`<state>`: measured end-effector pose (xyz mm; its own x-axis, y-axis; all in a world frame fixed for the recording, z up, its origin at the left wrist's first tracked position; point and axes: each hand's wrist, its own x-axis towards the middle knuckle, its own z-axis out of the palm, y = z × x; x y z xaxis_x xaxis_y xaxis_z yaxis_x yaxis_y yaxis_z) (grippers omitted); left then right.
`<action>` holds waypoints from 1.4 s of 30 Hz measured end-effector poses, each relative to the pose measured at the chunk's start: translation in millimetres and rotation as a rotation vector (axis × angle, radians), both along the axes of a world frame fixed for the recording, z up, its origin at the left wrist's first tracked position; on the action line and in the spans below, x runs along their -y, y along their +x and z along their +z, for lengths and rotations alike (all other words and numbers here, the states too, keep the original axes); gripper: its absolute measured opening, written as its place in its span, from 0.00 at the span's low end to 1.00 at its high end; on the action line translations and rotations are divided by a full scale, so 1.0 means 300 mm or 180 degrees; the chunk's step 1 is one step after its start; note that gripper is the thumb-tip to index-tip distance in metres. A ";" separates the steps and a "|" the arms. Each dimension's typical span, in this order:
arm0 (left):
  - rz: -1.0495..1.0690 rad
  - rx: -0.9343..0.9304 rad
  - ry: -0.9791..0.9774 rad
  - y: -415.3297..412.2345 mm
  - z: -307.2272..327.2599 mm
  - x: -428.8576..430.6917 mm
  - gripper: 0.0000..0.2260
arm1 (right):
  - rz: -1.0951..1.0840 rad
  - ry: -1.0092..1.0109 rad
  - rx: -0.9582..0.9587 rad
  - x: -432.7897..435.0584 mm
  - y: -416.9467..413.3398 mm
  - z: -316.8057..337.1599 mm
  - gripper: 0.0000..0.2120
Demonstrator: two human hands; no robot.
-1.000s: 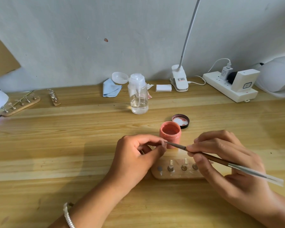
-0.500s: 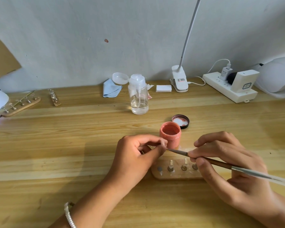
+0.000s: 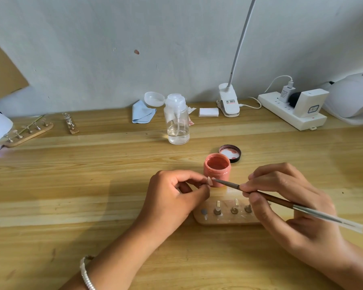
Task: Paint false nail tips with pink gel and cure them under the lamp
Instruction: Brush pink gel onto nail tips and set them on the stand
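Nail tip (image 3: pixel 209 181) is pinched by the left hand (image 3: pixel 172 197). Brush (image 3: pixel 281 201), pinched in the right hand (image 3: pixel 285 185), was brought back to it, so the coat's likely unfinished.

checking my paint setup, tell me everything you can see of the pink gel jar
The pink gel jar is a small round pot, seemingly plastic, smeared pink, standing upright and open on the wooden table, gel visible inside. Its black lid lies just behind, inside up. A held nail tip overlaps its front; contact cannot be told.
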<state>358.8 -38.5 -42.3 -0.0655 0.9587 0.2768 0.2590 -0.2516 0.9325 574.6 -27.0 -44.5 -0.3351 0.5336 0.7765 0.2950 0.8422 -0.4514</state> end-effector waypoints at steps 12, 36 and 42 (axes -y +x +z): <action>0.0061 -0.0027 -0.0051 -0.001 -0.012 -0.004 0.06 | 0.0102 -0.0021 0.0019 0.000 0.002 0.000 0.06; -0.0073 -0.0036 -0.0031 0.001 -0.011 -0.007 0.11 | -0.0012 0.0011 0.0003 -0.007 0.001 -0.006 0.08; -0.0061 0.0068 -0.0059 0.000 -0.013 -0.008 0.07 | -0.0001 -0.0065 -0.0112 0.000 0.015 -0.004 0.07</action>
<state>358.9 -36.3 -46.2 -0.0527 0.9648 0.2578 0.2343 -0.2390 0.9423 579.1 -27.0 -45.6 -0.3076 0.5495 0.7768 0.2790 0.8326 -0.4785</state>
